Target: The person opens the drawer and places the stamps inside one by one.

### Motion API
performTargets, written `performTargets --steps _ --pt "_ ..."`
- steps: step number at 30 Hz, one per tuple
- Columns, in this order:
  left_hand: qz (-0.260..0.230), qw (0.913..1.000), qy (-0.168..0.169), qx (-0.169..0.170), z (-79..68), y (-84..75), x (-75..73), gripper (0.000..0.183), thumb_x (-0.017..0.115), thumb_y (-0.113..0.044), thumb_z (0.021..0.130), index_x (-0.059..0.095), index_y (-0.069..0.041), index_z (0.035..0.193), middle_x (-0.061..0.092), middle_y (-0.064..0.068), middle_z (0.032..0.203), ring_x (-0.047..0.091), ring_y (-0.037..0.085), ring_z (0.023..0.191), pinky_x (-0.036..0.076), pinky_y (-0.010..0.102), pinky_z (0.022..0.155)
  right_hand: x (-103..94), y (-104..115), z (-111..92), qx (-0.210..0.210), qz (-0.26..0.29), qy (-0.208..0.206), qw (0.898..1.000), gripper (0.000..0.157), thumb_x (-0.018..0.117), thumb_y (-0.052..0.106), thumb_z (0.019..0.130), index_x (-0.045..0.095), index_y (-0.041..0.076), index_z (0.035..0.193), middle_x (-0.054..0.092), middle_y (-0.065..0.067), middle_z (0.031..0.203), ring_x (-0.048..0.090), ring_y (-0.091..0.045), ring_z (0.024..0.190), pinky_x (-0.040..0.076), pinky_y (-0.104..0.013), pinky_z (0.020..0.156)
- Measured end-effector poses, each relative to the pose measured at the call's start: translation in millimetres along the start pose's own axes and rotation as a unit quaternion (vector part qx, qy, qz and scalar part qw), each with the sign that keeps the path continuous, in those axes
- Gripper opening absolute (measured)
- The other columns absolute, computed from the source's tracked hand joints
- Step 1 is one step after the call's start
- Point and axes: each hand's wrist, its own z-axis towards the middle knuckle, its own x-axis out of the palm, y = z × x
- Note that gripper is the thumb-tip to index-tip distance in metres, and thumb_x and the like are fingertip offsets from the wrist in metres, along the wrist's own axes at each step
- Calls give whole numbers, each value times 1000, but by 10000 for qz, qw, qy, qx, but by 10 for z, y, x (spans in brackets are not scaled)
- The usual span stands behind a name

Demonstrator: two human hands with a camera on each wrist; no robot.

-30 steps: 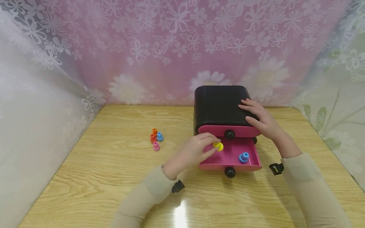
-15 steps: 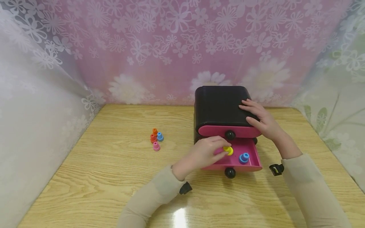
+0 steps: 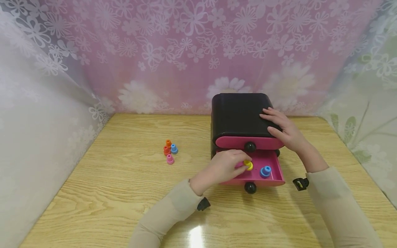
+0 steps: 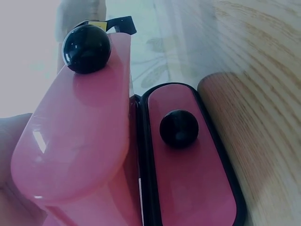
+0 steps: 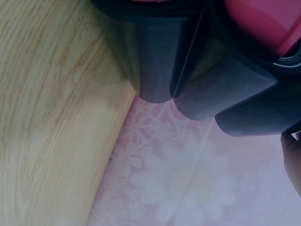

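Observation:
A black drawer cabinet (image 3: 242, 112) with pink drawers stands on the table, its middle drawer (image 3: 258, 156) pulled out. Inside that drawer, my left hand (image 3: 221, 168) pinches a small yellow peg-like piece (image 3: 249, 166) between thumb and fingers; part of the piece is hidden. To its right in the same drawer is a blue peg-like piece (image 3: 265, 171), upright. My right hand (image 3: 285, 132) rests on the right side of the cabinet's top, fingers spread. In the left wrist view, the pulled-out drawer's front (image 4: 80, 132) covers most of the left hand.
Several small pegs stand together on the table left of the cabinet: orange (image 3: 168, 143), red (image 3: 166, 151), blue (image 3: 174, 148) and pink (image 3: 170, 159). A shut bottom drawer (image 4: 188, 174) lies below the pulled-out one. Flowered curtain (image 3: 173, 62) hangs behind the table.
With the yellow piece, my left hand has moved right and slightly toward me inside the drawer, then nearly stopped. My right hand has stayed on the cabinet.

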Motion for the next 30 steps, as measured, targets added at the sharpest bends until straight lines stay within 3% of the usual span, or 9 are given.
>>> performTargets --steps 8,30 --pt "79 9997 247 -29 -37 -24 9 21 64 -22 81 65 -14 100 62 -8 93 53 1 79 40 8 71 11 98 -36 -11 -114 17 9999 39 49 5 86 46 -4 124 33 -21 134 16 -34 129 9 -55 100" --pt "130 9967 774 -186 -85 -44 46 18 65 -23 80 65 -17 97 56 -10 82 48 1 68 38 10 61 49 188 -87 8 -24 -46 10000 40 49 6 86 46 -4 125 33 -22 134 16 -32 129 9 -57 99"
